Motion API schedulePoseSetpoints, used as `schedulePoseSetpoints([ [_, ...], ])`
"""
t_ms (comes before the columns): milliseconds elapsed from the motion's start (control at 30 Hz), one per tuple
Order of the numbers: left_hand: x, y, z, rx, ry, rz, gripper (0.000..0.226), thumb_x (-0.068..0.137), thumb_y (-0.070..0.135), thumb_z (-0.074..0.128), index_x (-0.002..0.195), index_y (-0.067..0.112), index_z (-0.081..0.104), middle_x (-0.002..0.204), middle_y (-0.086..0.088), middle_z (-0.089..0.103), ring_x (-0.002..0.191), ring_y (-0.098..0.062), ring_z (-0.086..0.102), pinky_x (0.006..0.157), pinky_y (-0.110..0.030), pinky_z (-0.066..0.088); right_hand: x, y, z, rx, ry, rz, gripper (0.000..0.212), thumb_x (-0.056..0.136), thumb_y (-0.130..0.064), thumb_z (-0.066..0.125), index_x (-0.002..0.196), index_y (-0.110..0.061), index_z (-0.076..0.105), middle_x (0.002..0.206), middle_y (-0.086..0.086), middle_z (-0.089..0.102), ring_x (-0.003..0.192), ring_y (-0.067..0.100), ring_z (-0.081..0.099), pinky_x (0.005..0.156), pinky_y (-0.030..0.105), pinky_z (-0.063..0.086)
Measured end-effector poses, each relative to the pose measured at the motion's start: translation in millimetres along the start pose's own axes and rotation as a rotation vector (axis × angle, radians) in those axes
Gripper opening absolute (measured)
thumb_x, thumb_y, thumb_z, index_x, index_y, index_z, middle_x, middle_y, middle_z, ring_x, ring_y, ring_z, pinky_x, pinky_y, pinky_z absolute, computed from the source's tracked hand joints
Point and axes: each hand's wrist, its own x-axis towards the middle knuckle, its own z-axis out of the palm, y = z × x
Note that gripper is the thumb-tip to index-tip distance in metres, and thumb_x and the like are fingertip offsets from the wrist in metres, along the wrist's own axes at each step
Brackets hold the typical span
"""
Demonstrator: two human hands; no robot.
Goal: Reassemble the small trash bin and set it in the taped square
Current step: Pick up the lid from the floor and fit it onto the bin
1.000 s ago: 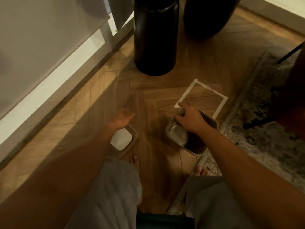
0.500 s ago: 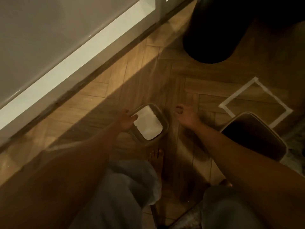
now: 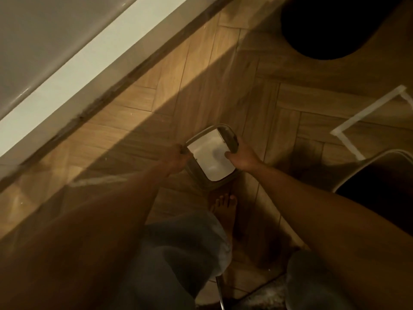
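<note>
A small grey bin part with a white inside (image 3: 212, 159) sits on the wood floor just ahead of my bare foot. My left hand (image 3: 176, 157) grips its left rim. My right hand (image 3: 242, 156) holds its right rim, thumb inside the opening. The other bin part (image 3: 368, 175), a light shell with a dark opening, stands at the right edge of the view. Beyond it lies the white taped square (image 3: 348, 128), partly cut off by the frame.
A wall and white baseboard (image 3: 67, 86) run diagonally along the left. A large black round vessel (image 3: 330, 30) stands at the top right. A rug edge (image 3: 263, 296) shows at the bottom. My knees fill the lower view.
My right hand let go of the dark-opening bin part and moved left onto the white-lined part. My left hand closed on its rim. The view swung left and down.
</note>
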Motion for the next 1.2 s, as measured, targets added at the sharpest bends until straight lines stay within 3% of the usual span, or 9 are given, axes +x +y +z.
schedulePoseSetpoints([
  [200, -10.4, 17.7, -7.9, 0.128, 0.017, 0.062, 0.038, 0.096, 0.018, 0.058, 0.131, 0.004, 0.056, 0.13, -0.016, 0.059, 0.111, -0.027, 0.057, 0.079, -0.024, 0.039, -7.8, 1.0, -7.2, 0.021, 0.002, 0.027, 0.06, 0.087, -0.031, 0.073, 0.142, -0.02, 0.051, 0.126, 0.0, 0.061, 0.112, 0.019, 0.058, 0.084, 0.029, 0.043],
  [300, -19.5, 39.2, -20.5, 0.168, 0.027, 0.119, 0.039, 0.097, 0.017, 0.056, 0.134, 0.007, 0.055, 0.135, -0.015, 0.057, 0.119, -0.029, 0.055, 0.085, -0.022, 0.037, -19.0, -7.3, -21.7, 0.008, 0.005, 0.055, 0.039, 0.09, -0.032, 0.069, 0.126, -0.019, 0.063, 0.113, -0.004, 0.064, 0.098, 0.018, 0.06, 0.08, 0.031, 0.047],
  [400, -45.6, 76.5, -35.9, 0.069, 0.082, 0.224, 0.034, 0.098, 0.018, 0.055, 0.129, 0.008, 0.06, 0.122, -0.014, 0.065, 0.108, -0.025, 0.061, 0.085, -0.023, 0.044, -42.8, -20.2, -50.7, -0.029, 0.0, 0.069, 0.016, 0.093, -0.027, 0.062, 0.105, -0.02, 0.07, 0.106, 0.007, 0.072, 0.089, 0.019, 0.066, 0.067, 0.026, 0.049],
  [500, -64.8, 98.5, -39.1, -0.169, -0.049, 0.195, 0.033, 0.096, 0.013, 0.061, 0.127, 0.002, 0.058, 0.103, -0.011, 0.065, 0.101, -0.03, 0.064, 0.088, -0.046, 0.055, -50.6, -22.1, -67.3, -0.023, -0.005, 0.082, 0.004, 0.095, -0.026, 0.063, 0.091, -0.027, 0.065, 0.103, 0.007, 0.071, 0.09, 0.021, 0.066, 0.067, 0.026, 0.048],
  [667, -111.8, 148.4, -46.5, -0.265, -0.058, 0.319, 0.03, 0.097, 0.015, 0.06, 0.121, -0.002, 0.062, 0.104, -0.015, 0.067, 0.082, -0.019, 0.065, 0.064, -0.02, 0.055, -92.8, -47.7, -103.6, -0.02, 0.05, 0.045, 0.032, 0.1, -0.025, 0.059, 0.128, -0.013, 0.065, 0.125, 0.014, 0.068, 0.105, 0.027, 0.066, 0.092, 0.041, 0.055],
  [767, -140.9, 171.7, -46.9, -0.21, 0.003, 0.431, 0.028, 0.096, 0.019, 0.062, 0.121, 0.007, 0.065, 0.093, -0.007, 0.07, 0.08, -0.024, 0.068, 0.068, -0.026, 0.057, -133.9, -71.0, -122.9, -0.063, 0.099, -0.034, 0.036, 0.1, -0.031, 0.058, 0.133, -0.017, 0.063, 0.128, 0.009, 0.066, 0.091, 0.013, 0.061, 0.068, 0.018, 0.047],
  [933, -186.1, 188.2, -38.4, -0.318, 0.152, 0.505, 0.02, 0.092, 0.019, 0.068, 0.111, 0.019, 0.069, 0.073, 0.004, 0.069, 0.058, -0.004, 0.065, 0.06, -0.025, 0.059, -223.4, -100.2, -140.4, -0.046, 0.068, -0.15, 0.061, 0.096, -0.047, 0.06, 0.148, -0.019, 0.048, 0.146, -0.001, 0.054, 0.111, 0.005, 0.052, 0.07, 0.009, 0.035],
  [1033, -207.0, 191.4, -28.3, -0.313, 0.207, 0.547, 0.02, 0.09, 0.023, 0.069, 0.087, 0.042, 0.062, 0.07, 0.014, 0.07, 0.059, -0.003, 0.068, 0.055, -0.019, 0.056, -269.6, -99.2, -133.4, 0.038, 0.012, -0.194, 0.066, 0.094, -0.049, 0.063, 0.152, -0.025, 0.042, 0.144, -0.009, 0.053, 0.113, 0.002, 0.054, 0.068, 0.01, 0.043],
  [1200, -241.7, 201.3, 2.4, -0.411, 0.262, 0.52, 0.021, 0.087, 0.027, 0.071, 0.083, 0.045, 0.06, 0.073, 0.018, 0.07, 0.061, -0.002, 0.069, 0.054, -0.019, 0.055, -313.6, -78.9, -108.2, 0.07, 0.093, -0.307, 0.044, 0.092, -0.03, 0.071, 0.134, -0.028, 0.059, 0.112, -0.021, 0.065, 0.097, -0.007, 0.063, 0.069, 0.007, 0.049],
])
